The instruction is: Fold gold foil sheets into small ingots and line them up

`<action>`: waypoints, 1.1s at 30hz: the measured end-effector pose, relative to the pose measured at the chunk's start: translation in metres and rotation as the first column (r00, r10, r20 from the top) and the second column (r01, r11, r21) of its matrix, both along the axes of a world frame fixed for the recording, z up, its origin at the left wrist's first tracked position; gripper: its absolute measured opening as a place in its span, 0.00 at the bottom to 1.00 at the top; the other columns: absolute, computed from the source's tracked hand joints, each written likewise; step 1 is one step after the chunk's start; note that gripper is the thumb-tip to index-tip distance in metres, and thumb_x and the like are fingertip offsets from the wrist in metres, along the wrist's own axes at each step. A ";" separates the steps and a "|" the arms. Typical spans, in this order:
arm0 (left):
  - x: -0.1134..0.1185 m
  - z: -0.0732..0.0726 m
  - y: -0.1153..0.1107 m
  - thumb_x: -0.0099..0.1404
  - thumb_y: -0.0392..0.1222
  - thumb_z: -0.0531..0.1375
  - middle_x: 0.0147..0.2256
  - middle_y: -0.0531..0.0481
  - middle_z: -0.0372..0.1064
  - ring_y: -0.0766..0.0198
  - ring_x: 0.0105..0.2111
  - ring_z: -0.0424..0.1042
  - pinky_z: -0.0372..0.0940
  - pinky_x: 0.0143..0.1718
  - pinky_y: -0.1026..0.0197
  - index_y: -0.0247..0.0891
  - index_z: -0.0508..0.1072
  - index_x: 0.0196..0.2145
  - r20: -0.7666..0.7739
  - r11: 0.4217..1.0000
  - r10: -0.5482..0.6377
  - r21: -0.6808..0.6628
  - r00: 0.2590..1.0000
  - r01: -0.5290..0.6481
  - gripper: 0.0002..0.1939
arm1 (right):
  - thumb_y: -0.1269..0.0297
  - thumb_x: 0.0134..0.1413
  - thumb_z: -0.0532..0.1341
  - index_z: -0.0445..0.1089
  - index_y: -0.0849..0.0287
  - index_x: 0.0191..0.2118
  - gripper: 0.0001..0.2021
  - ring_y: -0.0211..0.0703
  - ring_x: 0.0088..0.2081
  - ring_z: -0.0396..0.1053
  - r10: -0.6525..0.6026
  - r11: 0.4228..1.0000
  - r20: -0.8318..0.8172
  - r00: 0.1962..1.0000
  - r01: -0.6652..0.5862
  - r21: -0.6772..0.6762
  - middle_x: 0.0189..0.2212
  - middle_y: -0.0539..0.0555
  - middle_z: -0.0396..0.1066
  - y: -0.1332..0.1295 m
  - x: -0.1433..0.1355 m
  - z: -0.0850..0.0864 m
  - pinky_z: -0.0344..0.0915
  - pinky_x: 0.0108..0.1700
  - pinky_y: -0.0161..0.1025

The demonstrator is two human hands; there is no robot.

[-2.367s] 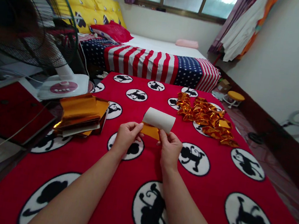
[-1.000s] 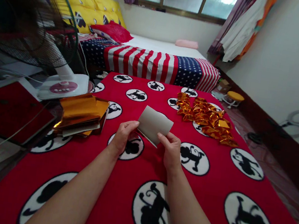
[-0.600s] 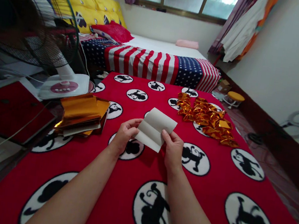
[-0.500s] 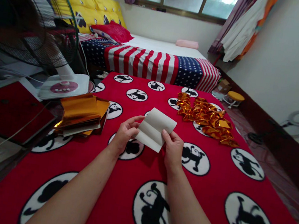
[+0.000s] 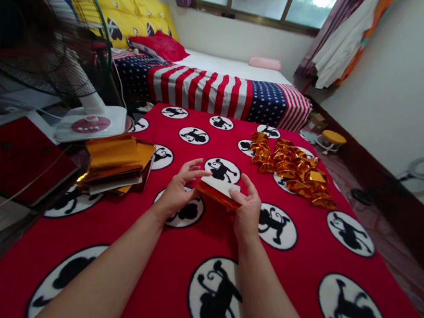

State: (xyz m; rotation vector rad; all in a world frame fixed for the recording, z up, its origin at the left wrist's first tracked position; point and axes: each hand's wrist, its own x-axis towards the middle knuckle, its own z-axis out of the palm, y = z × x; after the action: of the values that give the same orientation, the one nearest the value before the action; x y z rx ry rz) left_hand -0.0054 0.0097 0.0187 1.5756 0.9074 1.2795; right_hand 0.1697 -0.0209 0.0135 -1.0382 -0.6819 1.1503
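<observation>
A sheet of gold foil paper (image 5: 218, 194), white on its other side, is held above the red blanket in the middle of the view. Its near part is folded up, so an orange-gold strip faces me with white showing behind it. My left hand (image 5: 182, 186) holds the sheet's left end, thumb low and fingers stretched behind. At the right end my right hand (image 5: 248, 203) grips it, thumb on the white side and index finger raised. A stack of gold foil sheets (image 5: 115, 158) lies to the left. Folded gold paper ingots (image 5: 293, 165) sit in rows at the right.
The red blanket (image 5: 162, 289) with black monkey prints covers the surface before me. At the left, a fan (image 5: 92, 116) stands beside a dark red panel (image 5: 11, 152). Beyond is a bed with a striped, starred cover (image 5: 213, 93). A yellow-topped stool (image 5: 333, 137) stands right.
The sheet was spread with its creased white side up; now its near part is folded up and gold shows. My right index finger has lifted. Stack and ingots stay put.
</observation>
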 end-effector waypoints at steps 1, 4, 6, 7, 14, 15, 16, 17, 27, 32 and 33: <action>0.000 0.001 -0.001 0.54 0.38 0.67 0.61 0.43 0.60 0.53 0.59 0.62 0.62 0.54 0.58 0.41 0.81 0.39 -0.030 0.999 -0.008 0.042 1.000 0.010 0.12 | 0.61 0.41 0.69 0.65 0.60 0.57 0.33 0.32 0.15 0.61 0.022 1.000 0.010 1.000 -0.022 -0.001 0.20 0.45 0.71 0.000 0.000 0.000 0.56 0.16 0.29; 0.002 0.003 -0.003 0.57 0.43 0.66 0.52 0.42 0.71 0.53 0.54 0.67 0.61 0.56 0.57 0.38 0.81 0.35 0.015 0.998 0.037 0.041 0.999 -0.038 0.09 | 0.52 0.47 0.67 0.73 0.60 0.45 0.21 0.30 0.14 0.55 0.012 0.999 0.011 1.000 -0.012 0.031 0.15 0.43 0.64 0.002 0.000 -0.002 0.48 0.14 0.28; 0.003 0.002 -0.003 0.57 0.47 0.67 0.43 0.44 0.76 0.55 0.46 0.73 0.65 0.50 0.57 0.37 0.80 0.38 0.122 0.992 0.119 -0.053 0.985 -0.113 0.13 | 0.46 0.50 0.63 0.75 0.60 0.40 0.21 0.28 0.14 0.52 -0.039 0.997 -0.017 0.999 0.040 0.060 0.15 0.42 0.61 0.003 0.001 -0.004 0.47 0.14 0.28; 0.004 0.002 -0.003 0.56 0.48 0.67 0.39 0.45 0.77 0.56 0.41 0.74 0.67 0.46 0.57 0.36 0.80 0.38 0.178 0.984 0.154 -0.120 0.972 -0.134 0.15 | 0.44 0.51 0.62 0.75 0.60 0.39 0.22 0.28 0.15 0.52 -0.062 0.996 -0.026 0.998 0.063 0.065 0.17 0.43 0.62 0.004 0.001 -0.004 0.48 0.15 0.28; 0.009 -0.001 0.000 0.46 0.51 0.72 0.28 0.50 0.77 0.63 0.26 0.74 0.67 0.29 0.64 0.34 0.75 0.33 0.269 0.926 0.194 -0.369 0.943 -0.085 0.21 | 0.48 0.52 0.64 0.72 0.56 0.48 0.22 0.39 0.36 0.72 0.012 0.993 0.036 0.999 -0.017 0.120 0.40 0.53 0.75 0.002 -0.002 -0.003 0.66 0.30 0.31; 0.009 -0.002 0.000 0.45 0.50 0.72 0.29 0.49 0.77 0.62 0.26 0.75 0.68 0.30 0.64 0.34 0.74 0.36 0.262 0.921 0.181 -0.384 0.948 -0.070 0.23 | 0.50 0.50 0.65 0.70 0.55 0.50 0.23 0.40 0.37 0.73 0.037 0.991 0.032 0.999 -0.041 0.131 0.39 0.53 0.75 0.001 -0.004 -0.002 0.67 0.32 0.33; 0.010 -0.003 0.000 0.45 0.50 0.72 0.29 0.48 0.77 0.61 0.27 0.75 0.69 0.30 0.63 0.35 0.73 0.41 0.256 0.916 0.170 -0.397 0.952 -0.057 0.27 | 0.53 0.49 0.67 0.68 0.54 0.51 0.24 0.41 0.37 0.73 0.052 0.989 0.031 0.998 -0.056 0.138 0.38 0.52 0.76 0.000 -0.005 -0.001 0.68 0.34 0.34; 0.010 -0.004 0.000 0.46 0.49 0.72 0.30 0.48 0.78 0.60 0.27 0.76 0.69 0.30 0.62 0.36 0.70 0.47 0.250 0.913 0.156 -0.405 0.956 -0.044 0.32 | 0.56 0.47 0.68 0.67 0.54 0.52 0.26 0.41 0.36 0.73 0.058 0.987 0.035 0.998 -0.063 0.145 0.36 0.51 0.76 0.000 -0.006 0.000 0.69 0.36 0.35; 0.006 -0.008 0.000 0.52 0.43 0.68 0.35 0.46 0.78 0.59 0.35 0.75 0.68 0.36 0.63 0.36 0.82 0.36 0.073 0.971 0.053 -0.237 0.996 -0.034 0.13 | 0.62 0.45 0.67 0.71 0.56 0.36 0.10 0.38 0.30 0.70 -0.005 0.993 0.145 0.989 -0.012 0.120 0.28 0.48 0.74 0.000 -0.002 -0.007 0.66 0.34 0.34; 0.006 -0.004 -0.001 0.52 0.44 0.68 0.37 0.44 0.79 0.57 0.37 0.76 0.68 0.39 0.61 0.36 0.82 0.35 0.059 0.965 0.093 -0.252 0.994 -0.076 0.12 | 0.63 0.43 0.68 0.74 0.58 0.36 0.11 0.41 0.36 0.71 0.049 0.988 0.198 0.979 -0.077 0.136 0.33 0.50 0.75 0.001 0.001 -0.006 0.68 0.39 0.37; 0.005 -0.003 -0.002 0.51 0.44 0.68 0.38 0.43 0.79 0.56 0.38 0.76 0.68 0.40 0.60 0.36 0.81 0.36 0.084 0.960 0.088 -0.272 0.993 -0.062 0.14 | 0.63 0.42 0.69 0.74 0.57 0.38 0.14 0.42 0.38 0.72 0.078 0.985 0.199 0.977 -0.106 0.134 0.36 0.51 0.75 0.002 0.002 -0.006 0.68 0.41 0.38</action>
State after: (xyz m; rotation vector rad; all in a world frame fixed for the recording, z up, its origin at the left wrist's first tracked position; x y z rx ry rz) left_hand -0.0002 0.0080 0.0158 1.2683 1.0412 1.2157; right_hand 0.1716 -0.0191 0.0070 -1.0119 -0.9618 1.0712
